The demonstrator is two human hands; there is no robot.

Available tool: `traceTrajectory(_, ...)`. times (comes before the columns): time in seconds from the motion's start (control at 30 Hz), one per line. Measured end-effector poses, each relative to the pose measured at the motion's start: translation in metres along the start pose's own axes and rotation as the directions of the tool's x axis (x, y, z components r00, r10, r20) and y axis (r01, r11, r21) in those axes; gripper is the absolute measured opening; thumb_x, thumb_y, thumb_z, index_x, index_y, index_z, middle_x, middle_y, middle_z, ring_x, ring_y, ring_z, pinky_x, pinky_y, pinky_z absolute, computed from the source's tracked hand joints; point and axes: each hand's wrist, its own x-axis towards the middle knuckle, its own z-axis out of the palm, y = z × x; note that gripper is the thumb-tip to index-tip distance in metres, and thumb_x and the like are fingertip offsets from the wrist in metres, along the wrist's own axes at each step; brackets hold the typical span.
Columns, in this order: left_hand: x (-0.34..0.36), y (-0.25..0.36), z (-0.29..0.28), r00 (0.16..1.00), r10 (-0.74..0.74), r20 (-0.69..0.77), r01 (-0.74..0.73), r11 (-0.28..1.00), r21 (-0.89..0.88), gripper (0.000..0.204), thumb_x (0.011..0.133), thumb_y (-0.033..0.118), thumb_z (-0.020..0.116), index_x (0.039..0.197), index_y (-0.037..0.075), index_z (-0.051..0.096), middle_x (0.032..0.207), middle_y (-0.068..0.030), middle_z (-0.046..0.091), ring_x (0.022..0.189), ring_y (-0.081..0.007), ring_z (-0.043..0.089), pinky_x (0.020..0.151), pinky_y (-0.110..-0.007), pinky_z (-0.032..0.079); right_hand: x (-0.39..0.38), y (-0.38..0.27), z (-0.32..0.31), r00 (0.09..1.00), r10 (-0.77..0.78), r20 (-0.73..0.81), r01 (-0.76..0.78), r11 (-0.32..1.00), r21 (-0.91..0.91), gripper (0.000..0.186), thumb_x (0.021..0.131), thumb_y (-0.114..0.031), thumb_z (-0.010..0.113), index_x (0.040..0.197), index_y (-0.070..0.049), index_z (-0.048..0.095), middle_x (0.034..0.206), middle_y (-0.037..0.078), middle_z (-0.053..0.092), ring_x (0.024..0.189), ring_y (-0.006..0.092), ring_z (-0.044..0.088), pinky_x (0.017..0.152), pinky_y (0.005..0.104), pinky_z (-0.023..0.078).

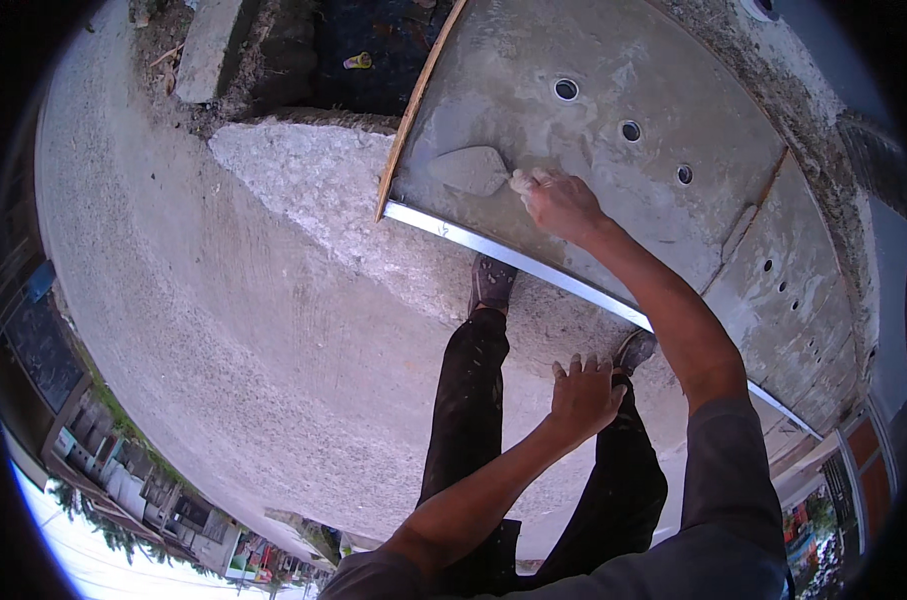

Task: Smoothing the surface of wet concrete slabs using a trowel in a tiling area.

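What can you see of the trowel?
The trowel has a broad, leaf-shaped grey blade, apparently smeared with cement. It points left, roughly flat, over the grey slab near the wooden edge board; whether it touches the slab is unclear. The right hand grips the handle, hiding most of it, so its material cannot be told.

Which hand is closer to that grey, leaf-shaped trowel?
Right. The right hand grips the grey, leaf-shaped trowel at its handle end. The left hand is farther off, on the feet's side of the long, straight, silver metal strip, fingers spread.
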Motion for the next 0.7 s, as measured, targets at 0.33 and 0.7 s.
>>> traceTrajectory(0.33, 0.005, 0.004, -0.007, 1.0, 0.019, -0.012, -0.019, 1.0, 0.004, 0.062, 0.099, 0.044, 0.058, 0.142, 0.0, 0.05, 0.145, -0.0225, 0.053, 0.137, -0.044, 0.046, 0.11, -0.066, 0.035, 0.093, 0.092, -0.062, 0.975, 0.199, -0.097, -0.208, 0.974, -0.092, 0.03, 0.093, -0.023, 0.053, 0.115, -0.007, 0.066, 0.105, 0.022, 0.071, 0.096, 0.0391, 0.071, 0.079, 0.0534, 0.056)
traceTrajectory(0.7, 0.008, 0.0, -0.02, 1.0, 0.007, 0.004, -0.007, 1.0, 0.008, 0.062, 0.099, 0.045, 0.057, 0.142, 0.0, 0.05, 0.146, -0.0231, 0.052, 0.138, -0.0444, 0.045, 0.111, -0.066, 0.034, 0.052, 0.054, -0.06, 0.992, 0.128, -0.024, -0.129, 0.99, -0.053, 0.033, 0.092, -0.019, 0.056, 0.123, -0.011, 0.063, 0.102, 0.021, 0.071, 0.09, 0.039, 0.071, 0.075, 0.0534, 0.057)
